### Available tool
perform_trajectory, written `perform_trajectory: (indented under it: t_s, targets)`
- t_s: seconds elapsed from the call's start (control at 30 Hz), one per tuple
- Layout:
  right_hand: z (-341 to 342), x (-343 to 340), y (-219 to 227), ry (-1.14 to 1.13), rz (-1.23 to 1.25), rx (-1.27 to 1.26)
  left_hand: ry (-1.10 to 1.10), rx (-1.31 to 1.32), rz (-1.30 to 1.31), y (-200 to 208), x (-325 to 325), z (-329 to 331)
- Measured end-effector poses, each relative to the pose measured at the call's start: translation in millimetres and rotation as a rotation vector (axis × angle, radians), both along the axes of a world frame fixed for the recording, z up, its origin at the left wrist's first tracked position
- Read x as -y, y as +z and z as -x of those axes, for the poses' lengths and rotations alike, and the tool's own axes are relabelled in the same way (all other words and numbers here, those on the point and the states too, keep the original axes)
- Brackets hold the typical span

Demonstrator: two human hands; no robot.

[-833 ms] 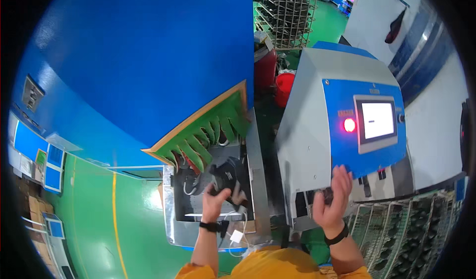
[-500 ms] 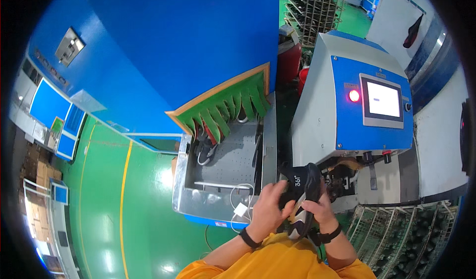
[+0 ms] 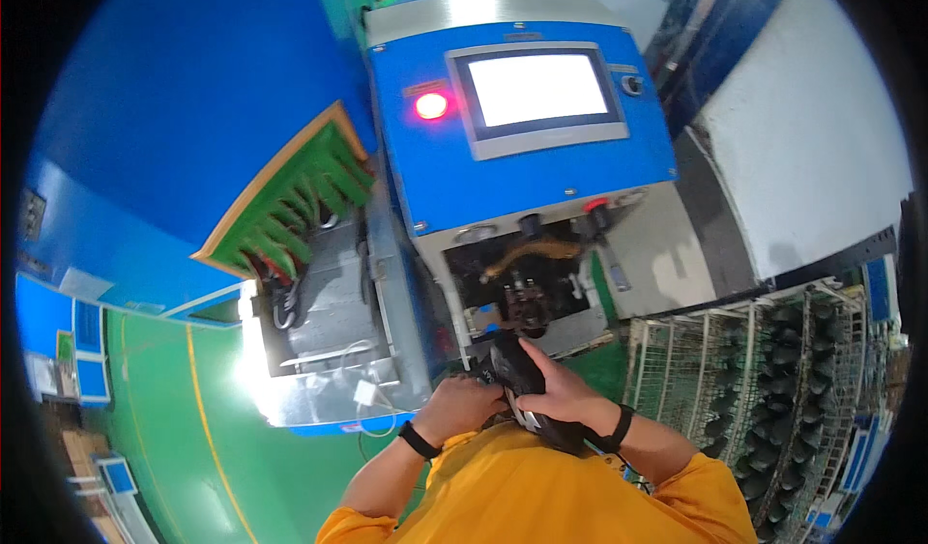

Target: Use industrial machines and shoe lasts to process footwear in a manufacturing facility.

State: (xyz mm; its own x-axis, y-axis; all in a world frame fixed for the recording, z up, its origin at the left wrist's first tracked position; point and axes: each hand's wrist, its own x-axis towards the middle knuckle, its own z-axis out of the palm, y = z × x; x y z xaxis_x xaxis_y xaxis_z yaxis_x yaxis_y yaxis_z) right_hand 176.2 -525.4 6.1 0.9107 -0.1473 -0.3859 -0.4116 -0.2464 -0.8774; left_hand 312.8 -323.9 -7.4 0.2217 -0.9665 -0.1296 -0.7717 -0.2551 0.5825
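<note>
A black shoe (image 3: 518,366) with a pale patch low on its side is in front of my body, between my hands. My right hand (image 3: 568,395) grips it from the right, thumb stretched along the upper. On the other side my left hand (image 3: 464,406) is closed at the shoe's edge, its fingertips partly hidden. Just beyond the shoe is the opening of a machine (image 3: 448,188) with a blue front panel. Inside that opening sits a dark metal clamp-like part (image 3: 525,304), apart from the shoe.
Left of the machine, a conveyor (image 3: 333,317) runs out from under a green strip curtain (image 3: 300,206), with a shoe (image 3: 286,304) at its left side. A white cable with a small box (image 3: 367,392) lies at its near end. Wire racks (image 3: 720,375) holding dark items stand right.
My view has swung right, so the machine now stands straight ahead. The shoe has been turned in my hands and now sits in front of the machine's opening, still held by both.
</note>
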Motion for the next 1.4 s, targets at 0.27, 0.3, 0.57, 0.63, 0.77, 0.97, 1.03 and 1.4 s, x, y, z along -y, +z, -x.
perform_trajectory:
  t_s: [0.27, 0.3, 0.57, 0.63, 0.77, 0.97, 1.03, 1.4]
  targets:
    - [23, 69, 1, -0.691, -0.644, 0.228, 0.249, -0.214, 0.0, 27, 60, 48]
    - [15, 74, 4, -0.571, -0.37, 0.264, 0.252, -0.22, 0.002, 26, 65, 42]
    - [-37, 92, 2, -0.372, 0.272, 0.192, 0.447, -0.276, 0.06, -25, 41, 3]
    - [-53, 89, 7, -0.277, 0.556, 0.084, 0.478, -0.355, 0.062, -39, 34, 4]
    - [-79, 61, 7, -0.005, 0.821, -0.233, 0.54, -0.504, -0.023, -55, 21, 15]
    - [-114, 70, -23, -0.053, 0.888, -0.203, 0.521, -0.554, 0.002, -61, -2, 13]
    - [-113, 62, -23, -0.11, 0.95, -0.087, 0.581, -0.537, 0.076, -65, -7, 6]
    - [-100, 42, -24, -0.264, 0.978, -0.104, 0.6, -0.602, -0.015, -72, -9, -25]
